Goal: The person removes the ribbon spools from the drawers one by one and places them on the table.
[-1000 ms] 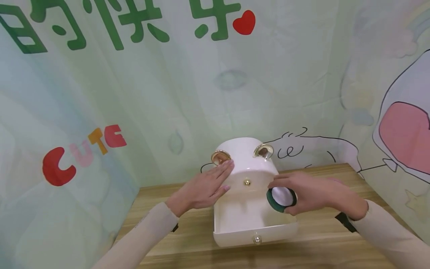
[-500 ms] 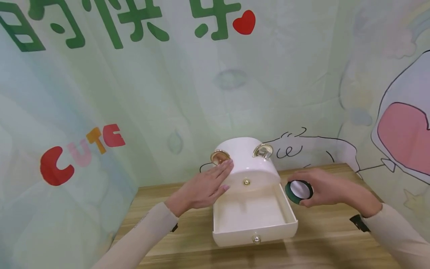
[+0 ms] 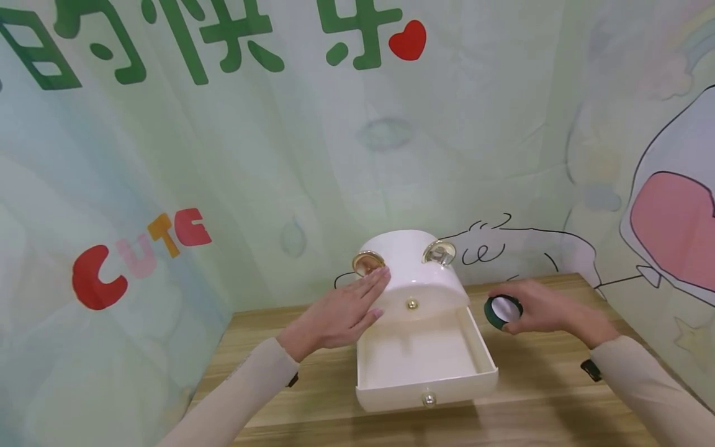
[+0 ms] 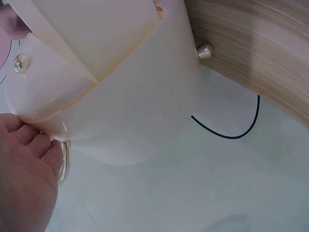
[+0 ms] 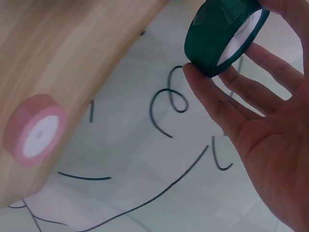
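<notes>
1. Right grip [image 3: 542, 306] grasps the green roll [image 3: 504, 309], its fingers on one side of the band and the thumb on the other.
2. That roll is just to the right of the white box [image 3: 408, 267], as the person faces it, with its pale round face in sight; whether it touches the desk below cannot be told.
3. The white box has a rounded top with two gold-rimmed ears [image 3: 367, 261], and a gold knob [image 3: 411, 304] sits on its front panel.
4. Below that panel the drawer [image 3: 463, 390] stands out from the box toward the person, its pale floor showing and a second knob [image 3: 429, 399] on its front.
5. The left grip [image 3: 341, 313] is unclenched, fingers resting on the box's left shoulder beside the ear there.
6. A shiny foot [image 4: 205, 50] shows under the box in the left wrist view.
7. To the right of the box, farther out than the green one, a pink roll [image 5: 34, 130] rests on the desk, seen from the right wrist.
8. Wood-grained, the desk [image 3: 324, 403] carries the box.
9. Behind the box hangs a printed cloth [image 3: 313, 155], with a red heart [image 3: 408, 40] high above the box and green characters [image 3: 237, 29] beside the heart.
</notes>
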Motion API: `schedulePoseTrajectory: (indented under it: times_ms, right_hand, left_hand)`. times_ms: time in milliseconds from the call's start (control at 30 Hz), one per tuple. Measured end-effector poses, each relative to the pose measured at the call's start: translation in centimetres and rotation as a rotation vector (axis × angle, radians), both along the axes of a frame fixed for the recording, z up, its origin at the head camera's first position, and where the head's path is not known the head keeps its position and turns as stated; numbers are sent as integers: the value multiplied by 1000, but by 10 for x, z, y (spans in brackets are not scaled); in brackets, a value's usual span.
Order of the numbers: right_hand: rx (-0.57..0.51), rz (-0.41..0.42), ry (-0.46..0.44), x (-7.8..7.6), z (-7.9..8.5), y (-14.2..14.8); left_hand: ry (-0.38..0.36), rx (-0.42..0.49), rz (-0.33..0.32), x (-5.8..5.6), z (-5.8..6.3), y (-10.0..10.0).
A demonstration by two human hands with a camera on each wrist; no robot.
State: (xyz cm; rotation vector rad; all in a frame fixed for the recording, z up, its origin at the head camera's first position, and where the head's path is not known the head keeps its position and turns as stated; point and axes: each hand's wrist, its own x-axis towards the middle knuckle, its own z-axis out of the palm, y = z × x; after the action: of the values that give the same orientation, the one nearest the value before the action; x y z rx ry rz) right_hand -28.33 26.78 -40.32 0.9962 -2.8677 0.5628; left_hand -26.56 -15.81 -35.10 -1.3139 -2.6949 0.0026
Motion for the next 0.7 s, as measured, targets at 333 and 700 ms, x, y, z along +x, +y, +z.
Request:
schedulePoseTrajectory:
  times_ms: [333,700]
  right_hand:
    - [81,-107,-42,-29,-33,11]
    - [68,-87,-50,-48,-71,22]
  left_hand:
    - [2,-8,11,1,1,-1]
    - [2,-14,4,1,0,1]
